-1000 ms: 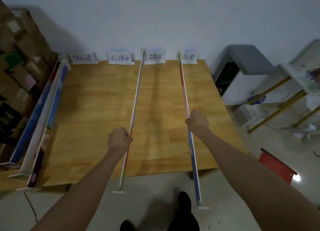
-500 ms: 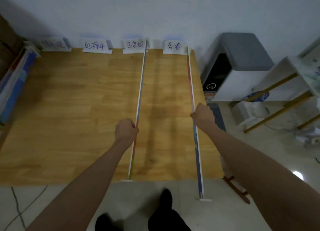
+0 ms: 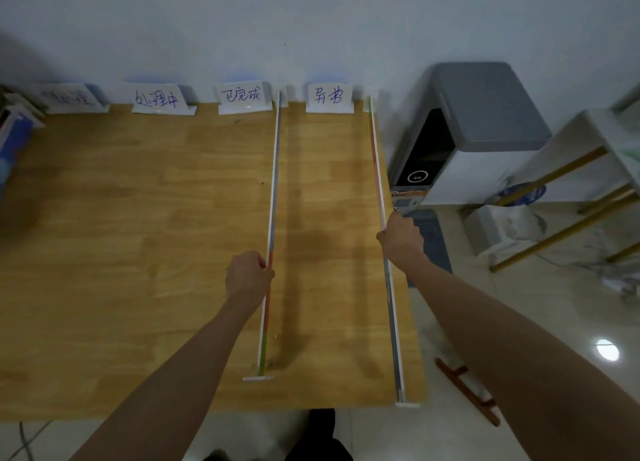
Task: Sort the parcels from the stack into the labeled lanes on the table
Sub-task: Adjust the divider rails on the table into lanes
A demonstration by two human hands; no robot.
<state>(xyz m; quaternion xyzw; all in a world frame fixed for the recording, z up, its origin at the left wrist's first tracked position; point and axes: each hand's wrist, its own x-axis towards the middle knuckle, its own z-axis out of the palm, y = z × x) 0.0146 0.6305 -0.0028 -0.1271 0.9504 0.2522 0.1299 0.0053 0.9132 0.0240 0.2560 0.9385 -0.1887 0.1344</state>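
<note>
Setting the lane dividers before any parcel is sorted

The left hand (image 3: 248, 276) grips the top edge of one thin upright divider (image 3: 273, 197) and the right hand (image 3: 401, 236) grips a second divider (image 3: 377, 170) that runs along the right edge of the wooden table (image 3: 138, 218). Both dividers reach back toward the wall, where four handwritten paper labels stand; the right-most label (image 3: 329, 97) sits between the two dividers, and the next label (image 3: 241, 96) is just left of the left-hand one. No parcels lie on the table, and the stack itself is not clearly in view; only some stacked items (image 3: 14, 131) show at the far left edge. This looks like the set-up step, marking out lanes. Next, the dividers likely need squaring to the labels and letting go, then more lanes marked off to the left.
</note>
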